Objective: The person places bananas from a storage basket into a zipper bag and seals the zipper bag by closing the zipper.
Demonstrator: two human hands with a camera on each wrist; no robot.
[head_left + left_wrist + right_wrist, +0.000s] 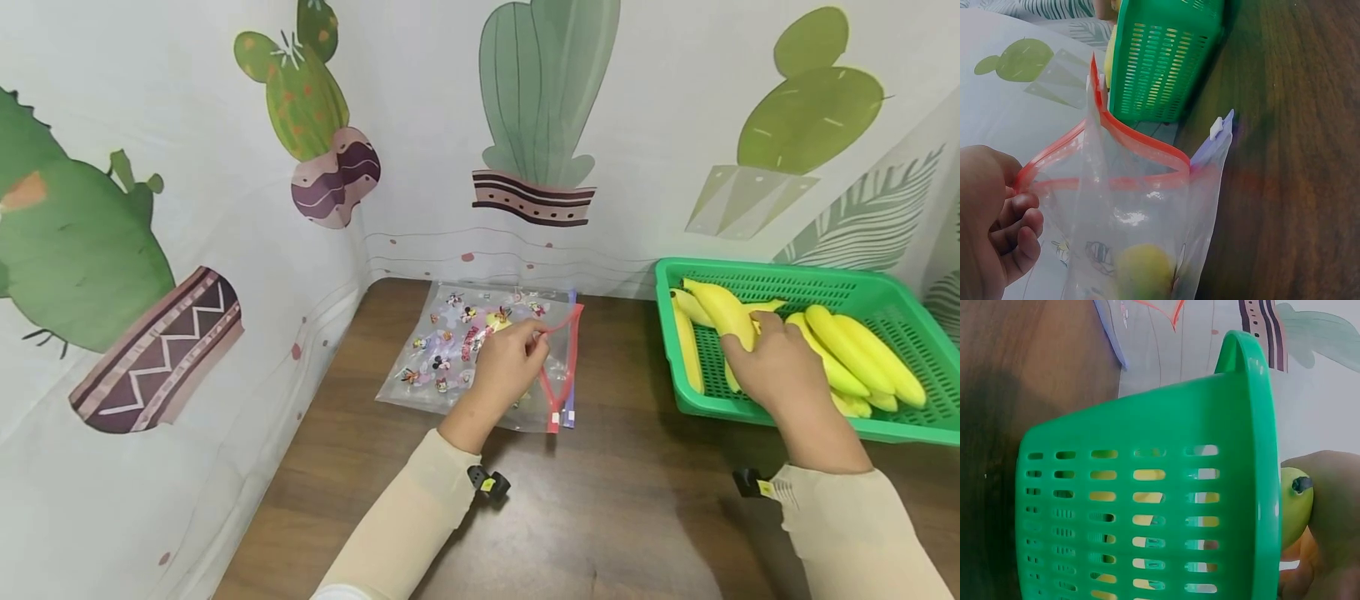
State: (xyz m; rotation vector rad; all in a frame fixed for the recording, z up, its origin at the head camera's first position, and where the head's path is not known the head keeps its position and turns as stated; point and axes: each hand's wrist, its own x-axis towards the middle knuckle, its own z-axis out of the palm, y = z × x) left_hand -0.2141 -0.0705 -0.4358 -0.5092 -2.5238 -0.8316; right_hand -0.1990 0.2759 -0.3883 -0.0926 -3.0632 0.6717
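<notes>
On the left of the table lies a clear zip bag (442, 358) printed with cartoon figures. My left hand (510, 358) pinches its red zip edge (1129, 147), and the bag's mouth gapes. Inside it a yellow rounded thing (1144, 269) shows through the plastic; its kind cannot be made out. Under this bag a purple zip edge (1210, 144) of another bag sticks out. Over at the right, my right hand (783, 367) grips a yellow banana (716, 307) within the green basket (787, 271). The right wrist view shows that banana's dark tip above the basket rim.
Several more bananas (873, 350) lie in the basket, mostly on its right side. Bare wooden table (600, 500) stretches in front of the bags and basket. A white cloth with printed cacti (540, 100) hangs behind and to the left.
</notes>
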